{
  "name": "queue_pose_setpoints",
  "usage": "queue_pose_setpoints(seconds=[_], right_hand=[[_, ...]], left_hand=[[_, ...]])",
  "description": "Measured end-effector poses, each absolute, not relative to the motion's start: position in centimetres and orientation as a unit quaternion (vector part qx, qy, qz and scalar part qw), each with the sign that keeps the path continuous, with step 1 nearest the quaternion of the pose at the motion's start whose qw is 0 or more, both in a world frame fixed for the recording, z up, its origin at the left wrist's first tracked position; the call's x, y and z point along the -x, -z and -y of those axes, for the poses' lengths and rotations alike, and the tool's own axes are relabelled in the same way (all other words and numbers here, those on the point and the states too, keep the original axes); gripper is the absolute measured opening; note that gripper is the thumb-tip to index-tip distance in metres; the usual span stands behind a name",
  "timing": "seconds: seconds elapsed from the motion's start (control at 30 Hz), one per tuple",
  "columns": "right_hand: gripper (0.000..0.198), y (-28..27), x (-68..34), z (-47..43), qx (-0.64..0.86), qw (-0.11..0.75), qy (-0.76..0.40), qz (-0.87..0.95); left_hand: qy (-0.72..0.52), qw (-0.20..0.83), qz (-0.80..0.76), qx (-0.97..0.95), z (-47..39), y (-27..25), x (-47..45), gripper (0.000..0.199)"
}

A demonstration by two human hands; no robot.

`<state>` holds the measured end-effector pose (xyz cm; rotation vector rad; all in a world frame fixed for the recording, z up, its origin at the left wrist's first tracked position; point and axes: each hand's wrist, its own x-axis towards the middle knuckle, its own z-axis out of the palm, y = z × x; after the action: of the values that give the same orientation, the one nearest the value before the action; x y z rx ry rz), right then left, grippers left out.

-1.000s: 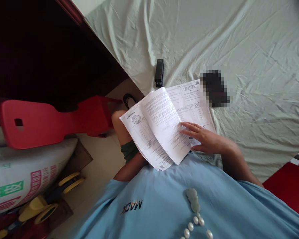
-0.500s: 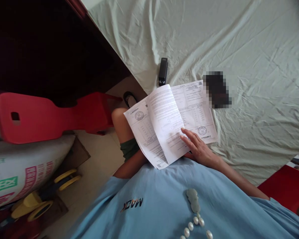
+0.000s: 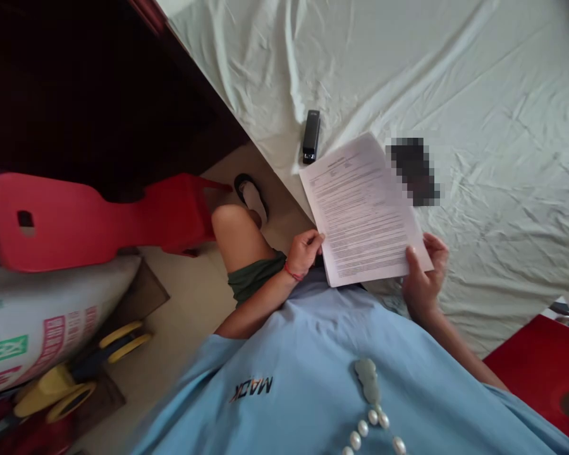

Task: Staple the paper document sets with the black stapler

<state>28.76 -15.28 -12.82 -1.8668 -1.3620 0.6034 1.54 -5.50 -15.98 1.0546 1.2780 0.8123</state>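
Observation:
A stack of printed paper sheets (image 3: 360,215) is held over my lap and the bed's edge, with dense lines of text on the top page. My left hand (image 3: 304,253), wearing a red string bracelet, is closed on the sheets' lower left edge. At their lower right corner, my right hand (image 3: 425,272) grips the paper, thumb on top and fingers behind. Just beyond the upper left corner lies a black stapler (image 3: 311,136) on the sheet. A dark, pixelated object (image 3: 413,172) lies right of the papers.
A wrinkled pale bed sheet (image 3: 493,158) spreads ahead and to the right. To the left stand a red plastic chair (image 3: 66,221), a printed sack (image 3: 52,316) and a yellow-wheeled toy (image 3: 61,392). A red object (image 3: 540,373) sits at lower right.
The spread, half-turned pages are now folded together into one stack with a text page on top. My left hand has come into view on the left edge; my right hand has moved right and grips the corner.

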Motion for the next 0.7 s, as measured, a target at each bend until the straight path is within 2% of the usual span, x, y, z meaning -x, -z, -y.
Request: queue_pose_setpoints(seconds=[0.07, 0.13, 0.27, 0.4, 0.53, 0.7], right_hand=[[0.061, 12.0, -29.9, 14.3, 0.756, 0.406, -0.197, 0.474], [0.055, 11.3, -30.9, 13.6, 0.763, 0.394, -0.155, 0.488], [0.037, 10.4, -31.8, 12.6, 0.747, 0.288, -0.095, 0.591], [0.039, 10.3, -31.1, 11.7, 0.736, 0.181, -0.090, 0.646], [0.047, 9.8, -30.0, 11.1, 0.767, 0.108, -0.118, 0.621], [0.040, 9.3, -29.6, 10.8, 0.762, 0.046, -0.143, 0.630]], left_hand=[[-0.348, 0.593, -0.553, -0.471, 5.5, 15.7, -1.5, 0.046], [-0.348, 0.589, -0.553, -0.475, 5.5, 15.4, -1.4, 0.047], [-0.354, 0.593, -0.555, -0.463, 5.6, 15.6, -1.5, 0.045], [-0.353, 0.608, -0.561, -0.437, 5.8, 16.1, -1.1, 0.044], [-0.359, 0.628, -0.567, -0.393, 6.0, 16.1, -0.4, 0.045], [-0.365, 0.610, -0.575, -0.405, 5.9, 16.1, -0.4, 0.052]])
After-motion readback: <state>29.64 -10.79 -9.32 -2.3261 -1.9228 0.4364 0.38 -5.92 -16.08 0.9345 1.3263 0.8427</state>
